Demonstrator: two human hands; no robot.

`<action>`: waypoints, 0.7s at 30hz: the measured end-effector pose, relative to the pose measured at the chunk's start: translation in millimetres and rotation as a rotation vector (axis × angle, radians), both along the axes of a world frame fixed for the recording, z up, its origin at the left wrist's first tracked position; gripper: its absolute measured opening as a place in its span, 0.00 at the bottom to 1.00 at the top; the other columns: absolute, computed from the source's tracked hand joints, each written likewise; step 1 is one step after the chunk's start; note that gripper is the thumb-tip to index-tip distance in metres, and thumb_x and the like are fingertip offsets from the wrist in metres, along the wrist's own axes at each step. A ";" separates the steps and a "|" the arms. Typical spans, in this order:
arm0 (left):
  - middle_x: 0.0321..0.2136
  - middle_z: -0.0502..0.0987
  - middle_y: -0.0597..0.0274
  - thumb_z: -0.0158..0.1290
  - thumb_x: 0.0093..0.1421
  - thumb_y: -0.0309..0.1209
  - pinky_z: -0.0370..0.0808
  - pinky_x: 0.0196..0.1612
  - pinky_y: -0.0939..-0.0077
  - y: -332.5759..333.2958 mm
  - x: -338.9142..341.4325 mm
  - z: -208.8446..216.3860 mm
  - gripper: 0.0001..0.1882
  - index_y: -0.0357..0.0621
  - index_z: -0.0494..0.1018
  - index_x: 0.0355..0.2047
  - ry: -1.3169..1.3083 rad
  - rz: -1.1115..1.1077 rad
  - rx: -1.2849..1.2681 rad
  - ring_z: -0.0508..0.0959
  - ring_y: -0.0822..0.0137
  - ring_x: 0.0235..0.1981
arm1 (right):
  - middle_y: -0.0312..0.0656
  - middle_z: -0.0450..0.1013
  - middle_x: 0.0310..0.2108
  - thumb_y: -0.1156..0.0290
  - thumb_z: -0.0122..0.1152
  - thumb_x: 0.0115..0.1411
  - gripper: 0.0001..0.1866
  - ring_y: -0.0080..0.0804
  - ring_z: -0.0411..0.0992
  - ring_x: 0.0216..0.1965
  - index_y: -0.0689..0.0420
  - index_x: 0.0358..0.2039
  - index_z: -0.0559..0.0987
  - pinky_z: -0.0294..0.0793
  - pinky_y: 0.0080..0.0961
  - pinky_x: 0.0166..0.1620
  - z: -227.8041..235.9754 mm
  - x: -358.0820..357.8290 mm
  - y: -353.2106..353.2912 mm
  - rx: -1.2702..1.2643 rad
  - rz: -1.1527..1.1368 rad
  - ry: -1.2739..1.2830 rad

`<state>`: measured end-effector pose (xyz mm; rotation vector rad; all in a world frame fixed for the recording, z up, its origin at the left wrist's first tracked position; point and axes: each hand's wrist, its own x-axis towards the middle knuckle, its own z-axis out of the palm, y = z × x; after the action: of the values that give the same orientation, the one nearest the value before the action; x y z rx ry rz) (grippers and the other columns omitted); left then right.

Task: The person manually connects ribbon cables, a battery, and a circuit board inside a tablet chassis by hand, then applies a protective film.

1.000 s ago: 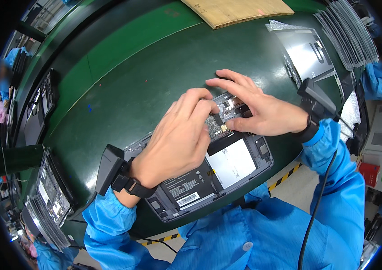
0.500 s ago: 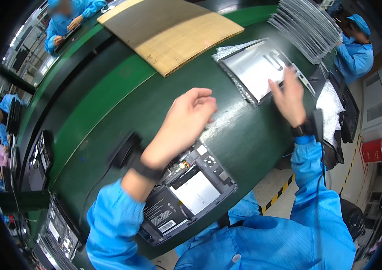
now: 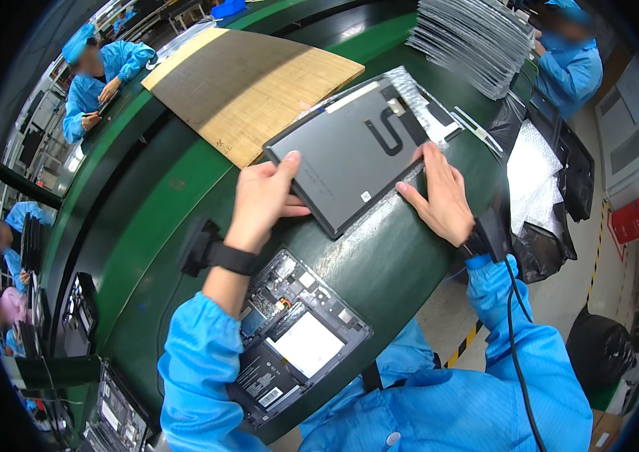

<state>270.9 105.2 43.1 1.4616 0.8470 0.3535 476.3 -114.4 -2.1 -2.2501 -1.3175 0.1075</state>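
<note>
L hand [image 3: 263, 192] is clamped on the left edge of a dark flat screen [image 3: 342, 166], thumb on top, other fingers tucked underneath. R hand [image 3: 444, 200] has fingertips at the screen's right corner, thumb just beside the near right edge; can't tell if that grip is fully closed. Screen is over the mid. part of the green table [image 3: 402, 260], back side up, w/ a black U-shaped strip and a small white sticker.

Open tablet body [image 3: 353, 320] lies on table near left, apart from screen, w/ a white plate [image 3: 308, 344], black battery [image 3: 263, 369] & circuit board [image 3: 259, 303] showing.

Far left of screen: wood board [image 3: 236, 83]. Far right: stack of thin grey sheets [image 3: 470, 49]. To the right: silver bubble wrap [image 3: 534, 169] w/ black plastic around it. Co-worker in blue [image 3: 105, 83] sits far left, another person in blue [image 3: 568, 68] far right.
</note>
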 end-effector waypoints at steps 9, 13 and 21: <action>0.57 0.67 0.43 0.61 0.66 0.46 0.78 0.52 0.59 3.6 -30.2 -16.1 0.39 0.28 0.60 0.63 -0.082 0.227 -0.137 0.69 0.54 0.61 | 0.64 0.52 0.72 0.53 0.64 0.62 0.52 0.56 0.56 0.71 0.65 0.75 0.47 0.54 0.53 0.68 -14.1 -1.8 6.3 -0.003 -0.125 -0.156; 0.47 0.74 0.52 0.67 0.60 0.50 0.78 0.39 0.70 25.0 -9.5 -35.8 0.34 0.32 0.70 0.51 -0.004 0.157 -0.112 0.77 0.66 0.45 | 0.65 0.51 0.72 0.54 0.68 0.57 0.56 0.60 0.57 0.69 0.66 0.74 0.46 0.55 0.55 0.66 -19.3 -0.1 13.8 0.017 -0.158 -0.133; 0.40 0.80 0.42 0.71 0.52 0.51 0.76 0.51 0.54 23.2 36.5 -51.4 0.41 0.24 0.71 0.49 0.305 0.151 1.060 0.80 0.41 0.41 | 0.64 0.52 0.71 0.58 0.69 0.54 0.58 0.63 0.58 0.68 0.66 0.74 0.44 0.58 0.55 0.64 -20.4 1.5 14.5 0.102 -0.153 -0.068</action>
<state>307.4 128.4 -8.3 2.4787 1.0792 0.7796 477.8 -99.9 -22.5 -2.2748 -1.1526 -0.0891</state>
